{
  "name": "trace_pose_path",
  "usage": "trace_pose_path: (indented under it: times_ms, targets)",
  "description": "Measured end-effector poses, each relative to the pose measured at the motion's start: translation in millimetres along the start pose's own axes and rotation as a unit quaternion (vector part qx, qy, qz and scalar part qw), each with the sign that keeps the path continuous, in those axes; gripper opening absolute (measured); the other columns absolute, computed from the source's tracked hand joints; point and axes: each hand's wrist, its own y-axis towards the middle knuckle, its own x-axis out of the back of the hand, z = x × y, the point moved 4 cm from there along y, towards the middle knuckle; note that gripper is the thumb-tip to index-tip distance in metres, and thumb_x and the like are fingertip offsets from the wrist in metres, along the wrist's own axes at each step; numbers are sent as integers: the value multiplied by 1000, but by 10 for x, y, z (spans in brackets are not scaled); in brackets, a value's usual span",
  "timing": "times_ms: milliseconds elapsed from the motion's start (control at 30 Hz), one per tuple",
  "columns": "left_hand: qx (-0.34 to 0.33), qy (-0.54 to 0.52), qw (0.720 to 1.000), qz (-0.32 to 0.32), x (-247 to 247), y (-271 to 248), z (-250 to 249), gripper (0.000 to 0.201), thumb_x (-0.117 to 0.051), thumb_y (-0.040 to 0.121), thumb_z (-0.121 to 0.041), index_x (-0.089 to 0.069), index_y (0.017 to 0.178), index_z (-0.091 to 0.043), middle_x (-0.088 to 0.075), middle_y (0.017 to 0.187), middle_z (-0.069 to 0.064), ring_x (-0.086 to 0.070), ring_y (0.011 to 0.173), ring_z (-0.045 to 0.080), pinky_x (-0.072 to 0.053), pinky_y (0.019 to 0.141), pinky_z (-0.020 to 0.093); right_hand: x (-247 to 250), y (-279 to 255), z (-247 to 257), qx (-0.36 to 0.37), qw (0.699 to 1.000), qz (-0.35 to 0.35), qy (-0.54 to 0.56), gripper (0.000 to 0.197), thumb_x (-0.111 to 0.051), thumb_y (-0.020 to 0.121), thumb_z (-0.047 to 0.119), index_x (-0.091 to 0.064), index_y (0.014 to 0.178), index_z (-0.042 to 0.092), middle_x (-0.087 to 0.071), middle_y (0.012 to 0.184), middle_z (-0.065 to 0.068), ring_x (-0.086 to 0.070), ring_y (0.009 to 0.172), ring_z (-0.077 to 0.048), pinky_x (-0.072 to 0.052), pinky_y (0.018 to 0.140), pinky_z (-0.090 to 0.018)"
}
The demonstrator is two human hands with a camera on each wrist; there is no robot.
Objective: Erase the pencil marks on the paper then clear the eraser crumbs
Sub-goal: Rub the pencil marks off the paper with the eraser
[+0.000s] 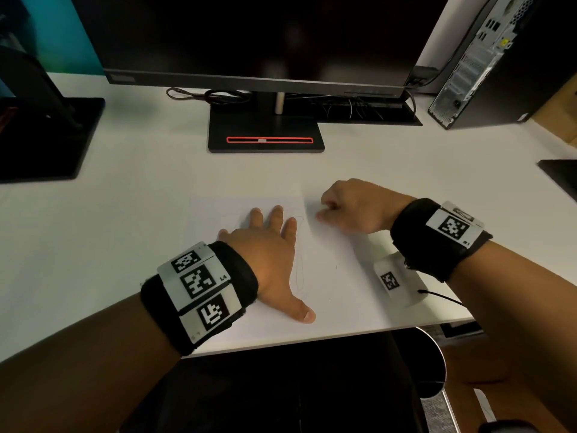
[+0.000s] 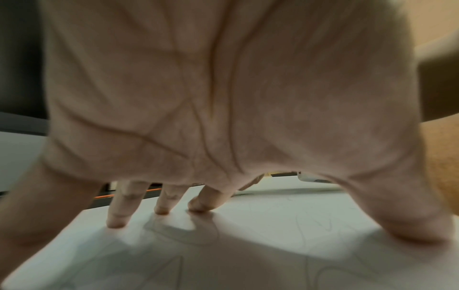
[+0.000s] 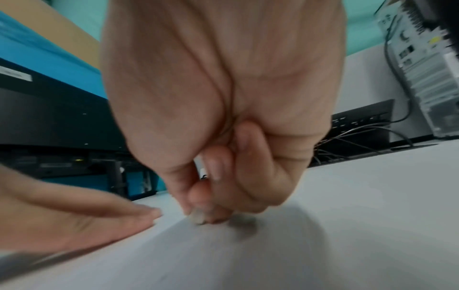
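Note:
A white sheet of paper (image 1: 327,270) lies on the white desk, with faint pencil marks (image 1: 299,270) on it. My left hand (image 1: 265,226) lies flat on the sheet, fingers spread and straight. The left wrist view shows its fingertips (image 2: 115,221) pressing the paper (image 2: 273,215) beside curved pencil lines (image 2: 174,233). My right hand (image 1: 331,210) is curled at the sheet's right edge, just right of the left fingertips. In the right wrist view its thumb and fingers pinch a small pale eraser (image 3: 197,217) against the surface. The eraser is mostly hidden in the head view.
A monitor on a black stand (image 1: 265,132) is behind the paper, with cables beside it. A computer tower (image 1: 499,73) stands at the back right and a second black stand (image 1: 46,135) at the left. A white tagged box (image 1: 396,279) with a cable sits near the desk's front edge.

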Motion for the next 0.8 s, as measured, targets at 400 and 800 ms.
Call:
trace_pose_path:
  times_ms: [400, 800]
  targets:
    - [-4, -3, 1000, -3, 1, 17, 3, 153, -64, 57, -93, 27, 156, -19, 36, 162, 4, 22, 152, 38, -23, 115, 70, 53, 81, -33, -25, 997, 39, 59, 39, -53, 98, 33, -52, 64, 12, -54, 60, -3, -48, 55, -19, -42, 55, -28]
    - [-10, 3, 1000, -19, -11, 18, 20, 154, -63, 55, -94, 26, 156, -19, 33, 163, 5, 19, 152, 39, -28, 113, 69, 89, 98, -39, -20, 1000, -10, 9, 39, -51, 100, 31, -48, 65, 12, -57, 66, -3, -52, 64, -20, -37, 56, -29]
